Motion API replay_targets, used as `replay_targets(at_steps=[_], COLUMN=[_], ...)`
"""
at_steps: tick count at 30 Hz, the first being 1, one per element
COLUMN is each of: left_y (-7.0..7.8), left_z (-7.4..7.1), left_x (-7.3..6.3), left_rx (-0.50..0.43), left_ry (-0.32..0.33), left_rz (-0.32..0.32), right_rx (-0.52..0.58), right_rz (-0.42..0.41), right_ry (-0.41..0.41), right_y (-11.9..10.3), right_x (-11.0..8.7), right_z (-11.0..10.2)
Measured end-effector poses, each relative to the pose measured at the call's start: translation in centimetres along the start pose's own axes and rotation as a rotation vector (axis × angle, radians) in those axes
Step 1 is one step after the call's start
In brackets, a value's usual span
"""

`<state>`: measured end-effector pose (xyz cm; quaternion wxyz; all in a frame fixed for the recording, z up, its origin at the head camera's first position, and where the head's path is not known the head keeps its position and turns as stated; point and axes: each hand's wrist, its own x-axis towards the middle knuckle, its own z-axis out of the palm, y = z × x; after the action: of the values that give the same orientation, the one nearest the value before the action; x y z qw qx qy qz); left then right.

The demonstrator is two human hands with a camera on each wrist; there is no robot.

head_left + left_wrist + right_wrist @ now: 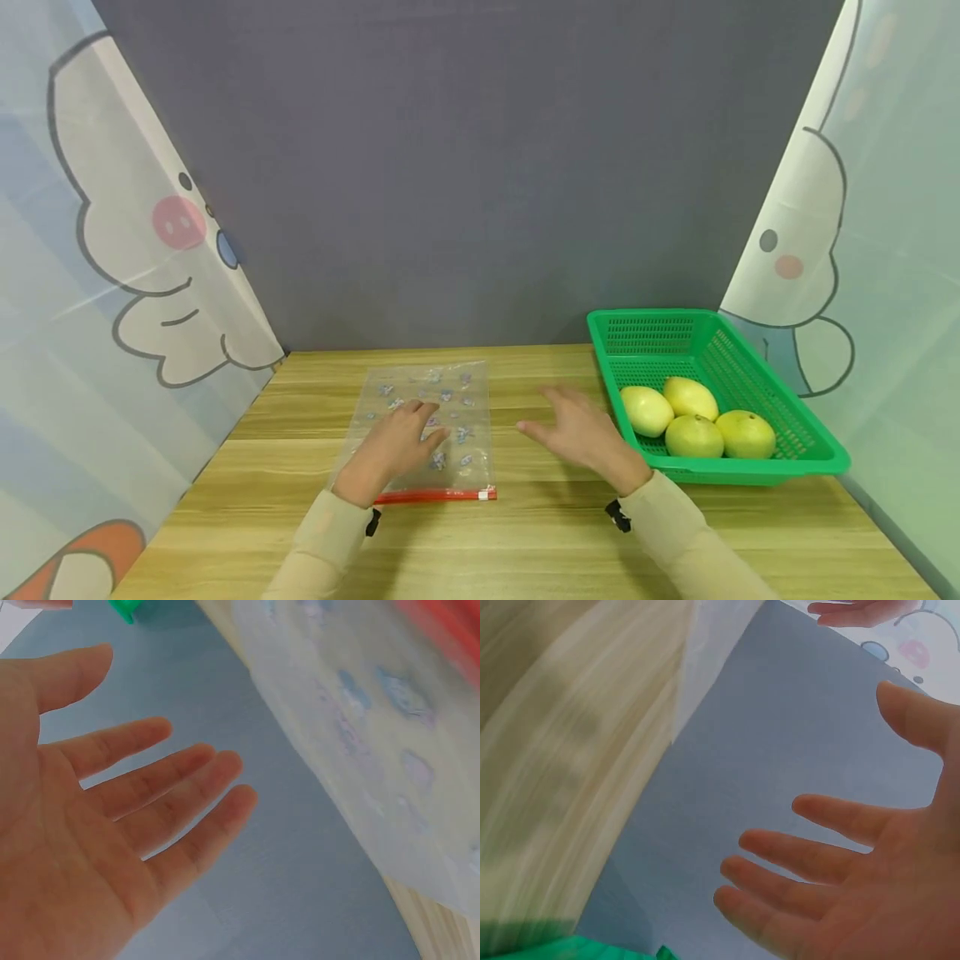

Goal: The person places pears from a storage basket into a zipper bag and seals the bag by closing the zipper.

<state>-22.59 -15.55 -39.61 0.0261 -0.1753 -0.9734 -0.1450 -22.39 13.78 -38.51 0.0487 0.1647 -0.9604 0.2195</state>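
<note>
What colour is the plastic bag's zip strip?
Zip strip is red with a white slider, clearest in the head view.

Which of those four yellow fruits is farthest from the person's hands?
The rightmost fruit in the green basket; the other three all sit to its left, nearer the right hand.
</note>
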Motion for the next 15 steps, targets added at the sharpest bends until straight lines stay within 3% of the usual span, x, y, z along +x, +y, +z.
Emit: replay_targets(at_steps=[15], left_y=[-1.5], left_z=[0.8], left_x=[-1.4], left_rx=[-0.004], left_ry=[-0.127], left_rz=[-0.033], right_rx=[0.105], right_rz=[0.021], right_ry=[-0.070], right_y=[-0.4], right_x=[0.4], right_z=[1.6])
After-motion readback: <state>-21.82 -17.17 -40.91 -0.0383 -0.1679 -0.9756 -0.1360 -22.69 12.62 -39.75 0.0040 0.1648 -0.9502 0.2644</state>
